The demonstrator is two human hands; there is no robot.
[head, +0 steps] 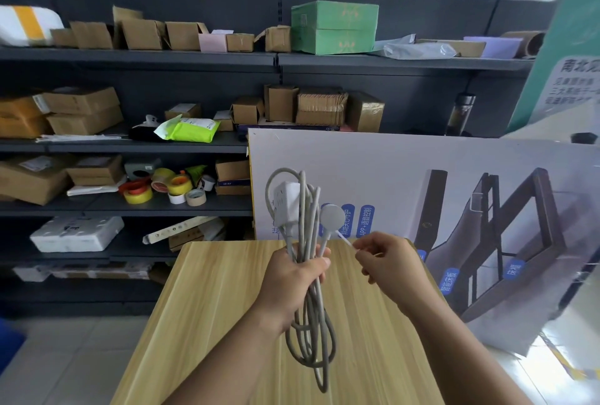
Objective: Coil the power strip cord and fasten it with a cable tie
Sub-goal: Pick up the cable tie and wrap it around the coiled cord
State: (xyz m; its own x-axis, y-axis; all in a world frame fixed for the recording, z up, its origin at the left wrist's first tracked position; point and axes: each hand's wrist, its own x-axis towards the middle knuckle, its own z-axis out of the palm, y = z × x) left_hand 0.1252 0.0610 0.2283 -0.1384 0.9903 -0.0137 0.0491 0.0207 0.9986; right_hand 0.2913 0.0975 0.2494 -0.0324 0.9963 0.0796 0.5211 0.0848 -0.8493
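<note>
My left hand point(293, 278) grips the middle of a coiled grey cord point(310, 336), held upright above the wooden table point(201, 323). The white power strip point(286, 201) and the round white plug point(331, 218) stick up above my fist, and the cord's loops hang below it. My right hand point(386, 258) pinches the end of a thin white cable tie point(344, 239), which runs from my fingers toward the bundle just above my left hand.
Dark shelves point(130, 148) behind the table hold cardboard boxes, tape rolls point(162, 188) and parcels. A large printed board point(454, 183) leans to the right of the table. Tiled floor lies on both sides.
</note>
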